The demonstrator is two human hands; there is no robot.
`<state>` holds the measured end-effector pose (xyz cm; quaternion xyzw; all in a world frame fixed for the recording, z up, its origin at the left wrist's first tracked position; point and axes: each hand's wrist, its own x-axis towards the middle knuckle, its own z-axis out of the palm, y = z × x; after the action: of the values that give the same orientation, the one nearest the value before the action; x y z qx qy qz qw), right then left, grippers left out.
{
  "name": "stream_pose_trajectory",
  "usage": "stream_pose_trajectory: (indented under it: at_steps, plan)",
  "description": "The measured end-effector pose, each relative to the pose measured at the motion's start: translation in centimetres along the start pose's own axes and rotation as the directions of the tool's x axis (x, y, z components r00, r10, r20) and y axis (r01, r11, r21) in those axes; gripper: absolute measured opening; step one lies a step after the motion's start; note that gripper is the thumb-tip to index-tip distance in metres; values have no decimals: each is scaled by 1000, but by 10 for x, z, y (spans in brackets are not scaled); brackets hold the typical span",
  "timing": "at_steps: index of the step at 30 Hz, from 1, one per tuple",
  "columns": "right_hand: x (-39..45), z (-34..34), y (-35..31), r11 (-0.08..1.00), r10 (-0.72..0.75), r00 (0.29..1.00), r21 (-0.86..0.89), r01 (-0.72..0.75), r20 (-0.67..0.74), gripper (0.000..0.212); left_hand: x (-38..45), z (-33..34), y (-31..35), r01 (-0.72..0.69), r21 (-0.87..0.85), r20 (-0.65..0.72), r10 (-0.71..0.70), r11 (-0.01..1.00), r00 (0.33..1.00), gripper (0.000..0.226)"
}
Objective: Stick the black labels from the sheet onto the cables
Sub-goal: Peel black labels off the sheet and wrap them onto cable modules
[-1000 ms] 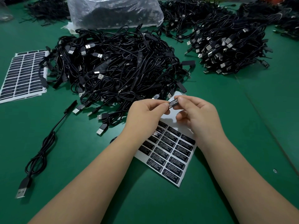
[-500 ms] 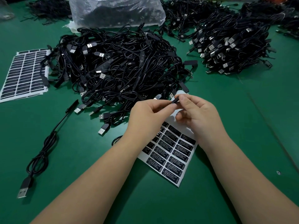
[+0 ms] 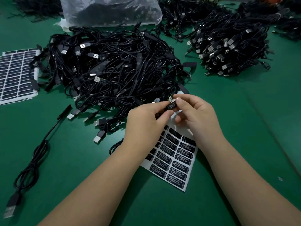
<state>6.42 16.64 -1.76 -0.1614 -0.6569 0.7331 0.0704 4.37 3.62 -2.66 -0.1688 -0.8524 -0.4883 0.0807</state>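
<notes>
I see the green table (image 3: 244, 128) filling the head view, loaded with black cables. The largest item is the loose tangled cable heap (image 3: 114, 70) at the table's centre, reaching toward the far edge. To its right, toward the far right corner, sits a tidier cable bundle (image 3: 231, 46) with many USB plugs facing me. At the far edge, behind the heap, lies a clear plastic bag (image 3: 110, 12) with dark contents I cannot make out. At the left edge lies a second label sheet (image 3: 15, 74), partly under the heap's fringe. A single coiled cable (image 3: 32, 160) lies apart near the near left corner, its plug toward me. Close to the near edge, centre-right, the label sheet (image 3: 172, 160) lies flat on the table, its upper part bare backing, the lower rows holding black labels printed LED CONTROLLER; both forearms cross over it. Above the sheet's far end, the left hand (image 3: 145, 124) and right hand (image 3: 197, 118) meet. Both are closed in a pinch: fingertips of each clamp a small black controller piece (image 3: 171, 106) on a cable, its printed black label facing up. The cable from it trails under the left wrist
</notes>
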Motion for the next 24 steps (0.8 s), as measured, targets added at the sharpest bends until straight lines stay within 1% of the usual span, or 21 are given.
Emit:
stream_pose_trajectory:
  at_steps: [2,3,4,8,10,11,12,14,15,16,18,21,24]
  plan:
    - [-1,-1,1,988,-56,998,-140,58,16,7,0,0,1,-13,15,39,12,1000,999,22]
    - [-2,-1,1,985,-70,997,-158,72,20,5,0,0,1,-18,22,47,17,1000,999,22]
    - [-1,-1,1,987,-70,997,-143,72,18,3,0,1,1,-14,24,48,13,1000,999,23]
    - [1,-1,2,1000,3,1000,-12,-3,-10,17,1,-1,2,31,17,19,-31,999,999,22]
    - [2,-1,3,1000,4,1000,-16,-5,-13,19,2,-3,4,44,55,49,-47,997,998,23]
    - [2,-1,3,1000,-1,1000,-23,0,-20,20,1,-3,4,33,104,74,-41,994,996,24]
    - [2,-1,4,1000,-3,1000,-23,2,-27,19,1,-3,5,-10,185,99,-8,983,995,24]
    - [1,-1,3,999,-20,999,-50,19,-33,12,-1,-4,7,-149,352,130,109,924,985,22]
    - [1,-1,3,995,-40,999,-93,38,-24,7,-2,-5,8,-193,388,134,152,901,979,21]
    - [1,-1,2,990,-55,998,-130,54,-7,7,-3,-6,9,-208,395,136,168,895,976,20]
    - [1,-2,2,989,-53,998,-139,55,21,17,-4,-6,9,-218,382,142,176,898,974,21]
    - [3,-5,1,985,-46,998,-165,53,45,29,-4,-6,7,-211,386,183,150,898,972,29]
    - [4,-7,1,989,-46,995,-139,57,84,33,-4,-6,8,-235,356,169,186,904,968,29]
